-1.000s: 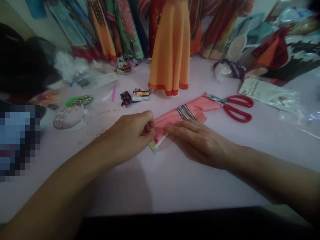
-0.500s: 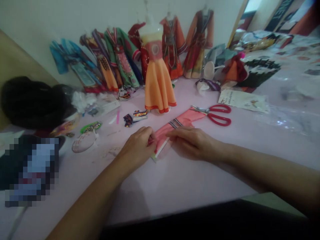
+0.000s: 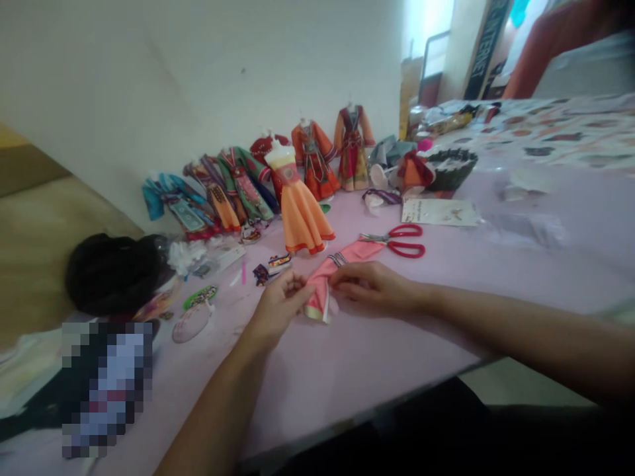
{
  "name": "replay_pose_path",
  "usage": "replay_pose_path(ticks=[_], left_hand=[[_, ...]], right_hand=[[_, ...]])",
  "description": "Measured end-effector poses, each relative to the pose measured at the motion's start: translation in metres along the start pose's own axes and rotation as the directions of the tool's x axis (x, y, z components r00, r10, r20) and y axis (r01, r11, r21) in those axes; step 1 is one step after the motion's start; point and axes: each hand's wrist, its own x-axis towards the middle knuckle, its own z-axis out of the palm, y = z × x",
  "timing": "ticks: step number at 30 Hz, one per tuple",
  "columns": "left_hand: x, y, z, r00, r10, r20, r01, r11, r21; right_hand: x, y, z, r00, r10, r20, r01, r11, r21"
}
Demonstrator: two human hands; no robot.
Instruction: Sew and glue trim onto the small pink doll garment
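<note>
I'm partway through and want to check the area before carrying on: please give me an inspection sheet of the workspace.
Surface: pale lilac table, several items spread about it.
Job's things: pink cloth with dark dotted trim; red-handled scissors lie with their blades over its far end.
Clutter: patterned scraps, green oval item, printed card, black bundle.
Hands: left hand pinches the cloth near its pale-edged end; right hand has its fingertips at the cloth, grip unclear.
Cables: nothing seen for certain.
Surroundings: small costumes along the wall, second table beyond.
</note>
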Motion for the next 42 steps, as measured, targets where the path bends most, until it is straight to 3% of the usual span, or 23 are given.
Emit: replay_pose_path(ticks=[3,8,10,13,15,18,23,26,31,34,42], left_hand=[[-0.004,0.006,0.002,1.000,-0.018,-0.018,0.014,0.981,-0.193],[-0.010,0.013,0.005,0.997,-0.024,-0.070,-0.007,0.907,-0.421],[-0.012,0.016,0.005,0.995,-0.025,-0.094,-0.023,0.877,-0.480],[-0.016,0.020,0.003,0.991,-0.024,-0.132,-0.052,0.835,-0.547],[-0.017,0.022,0.003,0.987,-0.014,-0.163,-0.083,0.815,-0.574],[-0.018,0.023,0.003,0.972,0.045,-0.231,-0.179,0.779,-0.601],[-0.019,0.027,0.000,0.897,0.170,-0.408,-0.404,0.690,-0.601],[-0.020,0.027,-0.001,0.873,0.181,-0.453,-0.449,0.660,-0.603],[-0.022,0.026,0.005,0.911,0.112,-0.396,-0.362,0.675,-0.643],[-0.022,0.026,0.010,0.948,0.068,-0.309,-0.265,0.705,-0.658],[-0.024,0.025,0.012,0.981,-0.032,-0.189,-0.093,0.785,-0.612]], right_hand=[[0.003,-0.005,-0.006,0.998,-0.007,-0.056,0.011,0.997,0.079],[0.007,-0.017,-0.021,0.973,-0.006,-0.232,0.023,0.997,0.070],[0.007,-0.026,-0.025,0.974,0.017,-0.224,0.017,0.989,0.150],[0.007,-0.045,-0.023,0.995,0.034,-0.095,-0.006,0.959,0.283],[0.008,-0.058,-0.018,0.998,0.057,0.014,-0.058,0.949,0.310],[0.012,-0.069,-0.006,0.996,0.056,0.074,-0.077,0.945,0.316],[0.026,-0.066,0.007,0.997,0.040,-0.060,-0.018,0.943,0.333],[0.033,-0.058,0.011,0.992,-0.032,-0.121,0.068,0.951,0.303],[0.036,-0.043,0.022,0.955,-0.143,-0.261,0.196,0.962,0.191],[0.034,-0.036,0.023,0.948,-0.156,-0.276,0.208,0.964,0.169],[0.028,-0.034,0.007,0.965,-0.017,-0.260,0.113,0.927,0.358]])
